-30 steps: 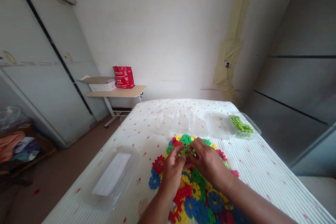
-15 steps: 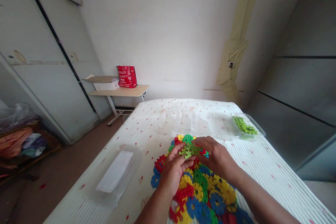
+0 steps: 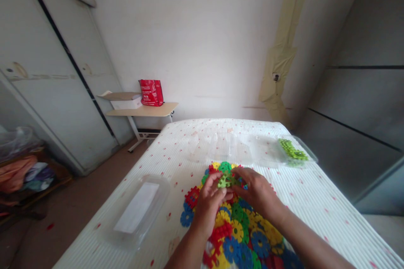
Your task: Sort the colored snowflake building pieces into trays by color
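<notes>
As the right hand [image 3: 260,193] has drawn its fingertips in slightly, both it and the left hand [image 3: 205,206] now grasp the light-green piece [image 3: 224,180] — one at each side. It sits above the far part of the coloured discs [image 3: 237,231], steadied from left and right.

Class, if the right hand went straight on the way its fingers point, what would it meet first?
Probably the light-green plastic piece, then the left hand; exact depth is unclear.

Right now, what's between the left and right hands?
Head view: light-green toothed plastic, held between left hand and right hand, above the multicoloured pile.
</notes>
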`<action>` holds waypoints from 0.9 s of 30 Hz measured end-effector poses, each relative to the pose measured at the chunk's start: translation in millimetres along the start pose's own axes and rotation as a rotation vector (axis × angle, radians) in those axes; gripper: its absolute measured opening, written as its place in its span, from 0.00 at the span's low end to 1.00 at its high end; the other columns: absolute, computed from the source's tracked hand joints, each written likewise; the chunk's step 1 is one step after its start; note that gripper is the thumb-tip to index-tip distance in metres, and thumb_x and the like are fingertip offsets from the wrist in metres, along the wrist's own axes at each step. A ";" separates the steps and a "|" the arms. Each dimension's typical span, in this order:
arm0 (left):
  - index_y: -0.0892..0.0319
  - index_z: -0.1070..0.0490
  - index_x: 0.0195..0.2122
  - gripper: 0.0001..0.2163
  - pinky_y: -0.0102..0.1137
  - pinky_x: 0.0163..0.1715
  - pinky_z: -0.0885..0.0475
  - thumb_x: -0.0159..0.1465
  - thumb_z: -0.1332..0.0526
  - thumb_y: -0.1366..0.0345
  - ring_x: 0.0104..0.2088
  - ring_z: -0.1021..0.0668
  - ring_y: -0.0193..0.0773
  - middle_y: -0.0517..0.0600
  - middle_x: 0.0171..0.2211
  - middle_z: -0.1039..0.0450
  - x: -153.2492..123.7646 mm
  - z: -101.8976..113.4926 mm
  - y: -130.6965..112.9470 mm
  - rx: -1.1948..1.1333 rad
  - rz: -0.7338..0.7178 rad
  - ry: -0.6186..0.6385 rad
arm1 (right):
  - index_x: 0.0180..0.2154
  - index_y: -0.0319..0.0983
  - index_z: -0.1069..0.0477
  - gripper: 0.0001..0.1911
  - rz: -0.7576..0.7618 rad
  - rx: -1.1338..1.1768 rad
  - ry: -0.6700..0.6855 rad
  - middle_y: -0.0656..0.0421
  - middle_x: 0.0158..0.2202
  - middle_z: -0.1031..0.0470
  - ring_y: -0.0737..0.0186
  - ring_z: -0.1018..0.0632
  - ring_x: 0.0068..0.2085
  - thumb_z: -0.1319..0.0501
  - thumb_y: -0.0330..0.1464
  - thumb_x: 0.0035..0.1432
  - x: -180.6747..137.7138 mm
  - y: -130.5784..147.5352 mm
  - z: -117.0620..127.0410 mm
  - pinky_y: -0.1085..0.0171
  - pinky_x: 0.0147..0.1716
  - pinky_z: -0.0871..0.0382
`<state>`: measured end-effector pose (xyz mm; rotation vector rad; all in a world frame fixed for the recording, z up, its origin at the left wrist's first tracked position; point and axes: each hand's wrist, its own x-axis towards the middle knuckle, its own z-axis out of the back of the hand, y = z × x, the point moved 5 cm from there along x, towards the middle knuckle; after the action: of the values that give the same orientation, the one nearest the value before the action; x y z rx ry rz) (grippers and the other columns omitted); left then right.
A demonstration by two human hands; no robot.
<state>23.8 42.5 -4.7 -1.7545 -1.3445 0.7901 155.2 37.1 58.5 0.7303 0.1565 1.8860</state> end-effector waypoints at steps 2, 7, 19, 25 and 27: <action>0.58 0.34 0.46 0.17 0.33 0.40 0.28 0.55 0.37 0.63 0.39 0.23 0.39 0.53 0.42 0.27 0.2 1.1 -0.4 0.009 -0.016 -0.019 | 0.43 0.39 0.30 0.13 0.021 -0.008 -0.006 0.55 0.35 0.25 0.59 0.25 0.37 0.44 0.29 0.54 -0.4 1.3 -0.9 0.63 0.35 0.33; 0.59 0.34 0.46 0.19 0.34 0.39 0.27 0.55 0.36 0.60 0.37 0.22 0.40 0.53 0.39 0.27 0.3 1.2 -0.9 0.027 -0.008 -0.039 | 0.40 0.39 0.30 0.11 0.037 -0.038 0.010 0.56 0.32 0.26 0.60 0.26 0.35 0.42 0.27 0.53 -0.5 4.9 -1.1 0.64 0.33 0.34; 0.58 0.33 0.47 0.20 0.35 0.38 0.27 0.54 0.36 0.59 0.36 0.22 0.40 0.51 0.36 0.25 0.5 3.1 2.5 0.094 0.028 -0.050 | 0.33 0.39 0.33 0.05 -0.003 -0.091 0.062 0.58 0.30 0.27 0.63 0.28 0.32 0.43 0.25 0.52 -4.2 6.2 6.0 0.68 0.30 0.38; 0.57 0.35 0.47 0.22 0.31 0.31 0.28 0.53 0.36 0.57 0.33 0.22 0.41 0.50 0.32 0.25 -5.0 -4.1 -5.7 0.217 0.008 -0.027 | 0.38 0.38 0.30 0.10 -0.162 0.284 0.173 0.62 0.27 0.27 0.69 0.30 0.27 0.40 0.32 0.51 -7.8 -7.7 13.9 0.71 0.25 0.40; 0.57 0.36 0.47 0.22 0.32 0.31 0.29 0.53 0.37 0.55 0.32 0.22 0.41 0.50 0.31 0.25 -6.7 -7.7 -4.9 0.268 0.007 0.030 | 0.37 0.38 0.28 0.10 -0.202 0.429 0.210 0.63 0.26 0.28 0.70 0.31 0.26 0.41 0.36 0.54 -9.3 -15.1 11.1 0.72 0.25 0.40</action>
<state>26.2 35.1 3.6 -1.5548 -1.1543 0.8997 175.6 33.0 57.2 0.7661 0.7589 1.7474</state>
